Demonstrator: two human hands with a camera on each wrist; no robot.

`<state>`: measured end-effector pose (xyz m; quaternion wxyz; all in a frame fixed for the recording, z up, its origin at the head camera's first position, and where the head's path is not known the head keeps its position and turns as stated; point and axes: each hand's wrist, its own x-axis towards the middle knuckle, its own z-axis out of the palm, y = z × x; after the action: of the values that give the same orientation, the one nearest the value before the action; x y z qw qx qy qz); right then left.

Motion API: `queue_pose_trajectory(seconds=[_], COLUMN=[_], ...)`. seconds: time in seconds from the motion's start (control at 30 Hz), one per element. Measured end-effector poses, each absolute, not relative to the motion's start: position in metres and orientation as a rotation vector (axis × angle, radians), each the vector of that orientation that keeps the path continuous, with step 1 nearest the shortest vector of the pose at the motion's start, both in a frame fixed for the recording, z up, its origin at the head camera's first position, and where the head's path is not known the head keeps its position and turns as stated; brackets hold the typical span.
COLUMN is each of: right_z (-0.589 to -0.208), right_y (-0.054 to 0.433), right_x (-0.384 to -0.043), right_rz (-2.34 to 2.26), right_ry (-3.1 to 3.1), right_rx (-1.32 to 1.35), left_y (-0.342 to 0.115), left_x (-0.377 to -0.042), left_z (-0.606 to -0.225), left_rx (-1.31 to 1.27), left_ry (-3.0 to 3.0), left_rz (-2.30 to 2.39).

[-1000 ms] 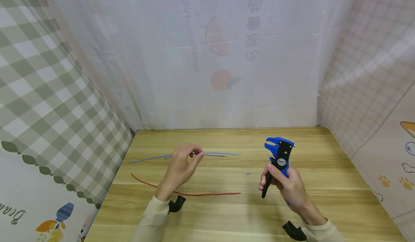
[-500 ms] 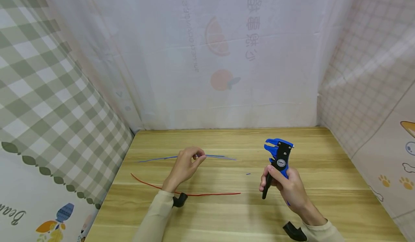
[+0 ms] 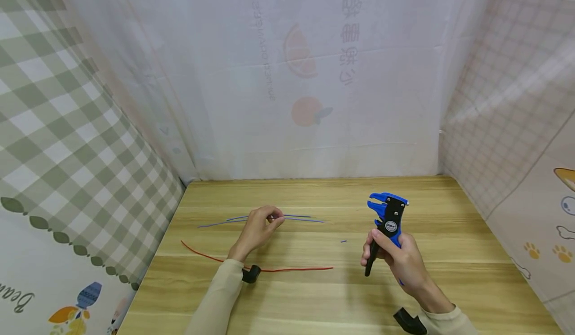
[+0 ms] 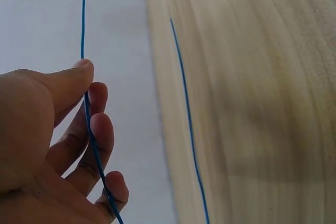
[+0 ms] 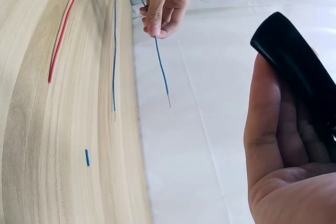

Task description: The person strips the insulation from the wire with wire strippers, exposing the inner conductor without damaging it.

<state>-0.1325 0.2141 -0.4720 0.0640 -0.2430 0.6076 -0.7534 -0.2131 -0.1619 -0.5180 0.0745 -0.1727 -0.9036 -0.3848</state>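
Observation:
Between thumb and fingers, my left hand [image 3: 258, 230] pinches a long blue wire [image 5: 160, 64] raised over the table. Bare metal shows at the wire's free end in the right wrist view. In the left wrist view the held wire [image 4: 83, 19] runs down across the curled fingers. A second, shorter blue wire [image 5: 114, 51] lies on the wood close by, also with a bare tip. My right hand [image 3: 404, 260] grips a blue and black wire stripper [image 3: 393, 215] by its handles, head pointing up. Nothing shows in the stripper's jaws.
A red wire [image 3: 296, 269] lies across the table [image 3: 449, 225] nearer the front, partly under the left forearm. One short blue offcut [image 3: 343, 241] rests between the hands. Fabric walls stand at the back and both sides.
My left hand has shifted slightly right and toward the front, and the held blue wire has come with it, its right end lower in view. The right hand and stripper have barely moved.

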Motion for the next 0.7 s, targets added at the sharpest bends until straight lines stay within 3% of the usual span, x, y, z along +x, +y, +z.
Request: queue_pose_trajectory(seconds=[0.37,0.7], right_z=[-0.472,-0.474], right_y=[0.214,0.212], right_x=[-0.132,-0.132], right_rz=[-2.265,-2.279], right_ry=[1.844,1.808], right_rx=[-0.702,-0.757], left_y=[-0.179,-0.191], left_x=[-0.231,-0.255], left_z=[-0.564,-0.600], left_rx=[-0.660,-0.601], left_ry=[-2.582,-2.644], left_rz=[-1.199,-1.166])
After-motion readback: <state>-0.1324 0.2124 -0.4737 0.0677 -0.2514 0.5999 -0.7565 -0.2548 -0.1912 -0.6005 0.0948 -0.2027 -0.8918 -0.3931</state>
